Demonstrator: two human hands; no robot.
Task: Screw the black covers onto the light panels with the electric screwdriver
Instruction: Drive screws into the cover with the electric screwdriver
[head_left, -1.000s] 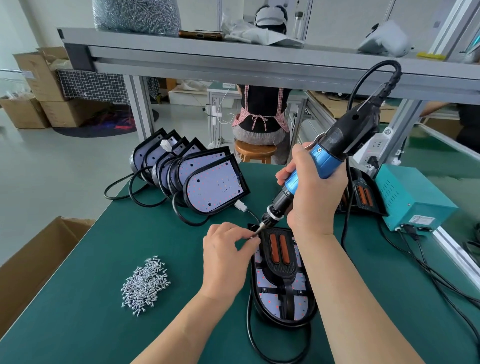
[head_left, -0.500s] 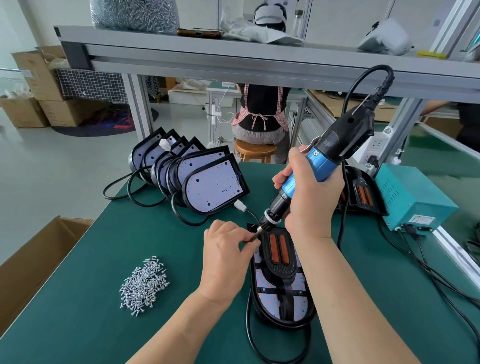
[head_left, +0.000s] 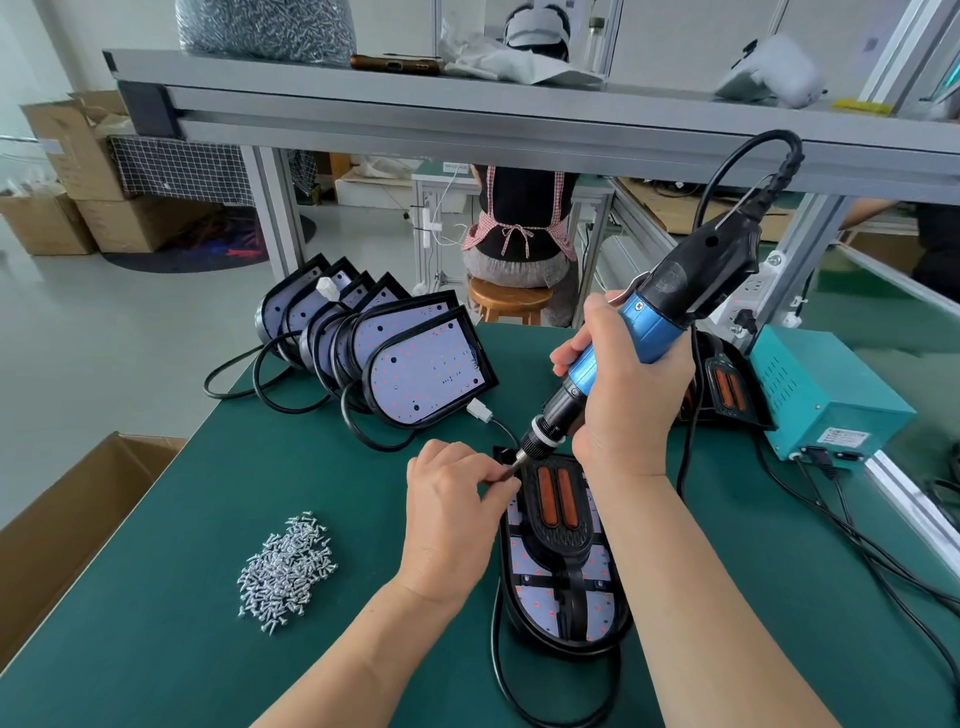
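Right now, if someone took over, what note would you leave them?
Right hand grips the electric screwdriver, tilted, above the far end of the flat light panel. Left hand pinches the bit at its tip; any screw there is hidden. The black cover lies on that panel. Loose screws sit in a pile on the left.
Done: a covered panel lies at the right, by the teal box.
Left: fasten this cover, then the bare panels leaning in a row behind.

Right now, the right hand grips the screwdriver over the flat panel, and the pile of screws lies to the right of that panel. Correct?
Not quite. The head view shows the pile of screws lying to the left of the flat panel, not the right. The rest stands: the right hand grips the screwdriver over that panel.
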